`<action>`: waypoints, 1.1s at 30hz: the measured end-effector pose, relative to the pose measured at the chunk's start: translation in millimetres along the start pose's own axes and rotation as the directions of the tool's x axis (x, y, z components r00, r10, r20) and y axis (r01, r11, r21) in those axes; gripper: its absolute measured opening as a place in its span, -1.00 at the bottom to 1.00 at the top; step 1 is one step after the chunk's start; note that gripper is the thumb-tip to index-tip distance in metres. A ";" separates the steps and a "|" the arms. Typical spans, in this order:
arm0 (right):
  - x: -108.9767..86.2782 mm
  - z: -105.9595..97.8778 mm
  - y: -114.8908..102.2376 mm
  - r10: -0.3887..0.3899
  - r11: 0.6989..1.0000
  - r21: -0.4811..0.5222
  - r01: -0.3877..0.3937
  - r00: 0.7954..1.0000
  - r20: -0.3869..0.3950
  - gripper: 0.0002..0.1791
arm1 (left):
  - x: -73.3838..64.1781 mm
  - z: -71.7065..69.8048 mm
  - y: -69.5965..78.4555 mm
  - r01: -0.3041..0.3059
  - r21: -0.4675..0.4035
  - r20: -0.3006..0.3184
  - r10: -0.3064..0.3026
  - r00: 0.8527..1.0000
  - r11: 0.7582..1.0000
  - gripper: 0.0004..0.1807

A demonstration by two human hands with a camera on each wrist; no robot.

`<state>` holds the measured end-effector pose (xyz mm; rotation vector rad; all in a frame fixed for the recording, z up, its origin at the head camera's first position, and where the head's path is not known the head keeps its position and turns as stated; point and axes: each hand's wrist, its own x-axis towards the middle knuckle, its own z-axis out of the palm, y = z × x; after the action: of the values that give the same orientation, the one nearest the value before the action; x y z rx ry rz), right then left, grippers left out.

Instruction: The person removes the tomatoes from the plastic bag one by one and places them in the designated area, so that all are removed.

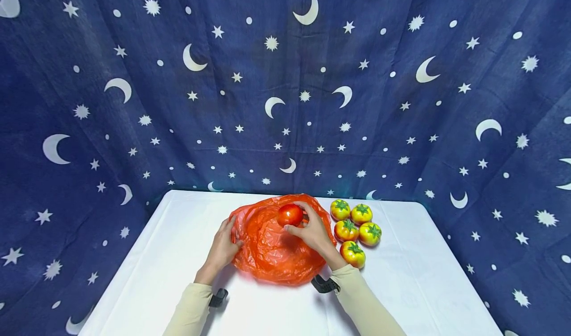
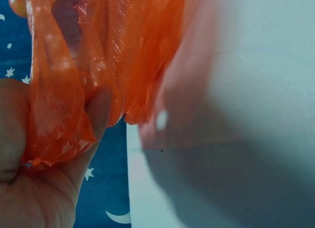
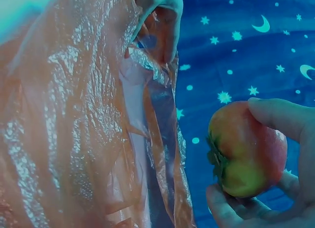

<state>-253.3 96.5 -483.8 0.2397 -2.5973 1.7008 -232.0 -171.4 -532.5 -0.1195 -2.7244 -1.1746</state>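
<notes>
A thin, crinkled orange-red plastic bag (image 1: 267,256) lies spread on the table, its mouth facing up. My left hand (image 1: 223,247) grips the bag's left edge; in the left wrist view the thumb and fingers close round a fold of the film (image 2: 59,114). Over the bag's opening, my right hand (image 1: 314,229) holds a tomato (image 1: 290,215) between thumb and fingers. The right wrist view has this tomato (image 3: 246,149) on its side, red and yellow with a green leafy top, beside the bag's wall (image 3: 74,119).
Several red-and-yellow tomatoes (image 1: 346,231) with green tops sit grouped just right of the bag. A white cloth covers the table (image 1: 415,276). Behind and around it hangs a dark blue curtain (image 1: 267,152) with moons and stars.
</notes>
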 end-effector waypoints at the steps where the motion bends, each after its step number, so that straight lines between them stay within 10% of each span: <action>1: -0.8 -0.4 0.4 -0.005 1.000 -0.001 0.005 1.000 0.000 -0.22 | 0.0 0.1 0.1 -0.002 -0.001 -0.001 0.002 1.000 1.000 -0.09; 16: -11.7 -10.6 -2.3 -0.031 0.988 0.149 0.037 0.999 -0.041 -0.19 | 3.3 -1.4 1.1 -0.009 -0.022 -0.009 0.009 1.000 1.000 -0.09; 33: -23.0 -28.5 -5.7 -0.011 0.998 0.068 0.015 0.999 -0.047 -0.22 | 0.8 1.6 -2.1 0.002 -0.010 -0.007 -0.002 1.000 1.000 -0.08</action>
<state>-231.5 122.9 -469.6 0.2153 -2.5021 1.7712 -233.3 -171.7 -534.9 -0.1133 -2.7136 -1.1868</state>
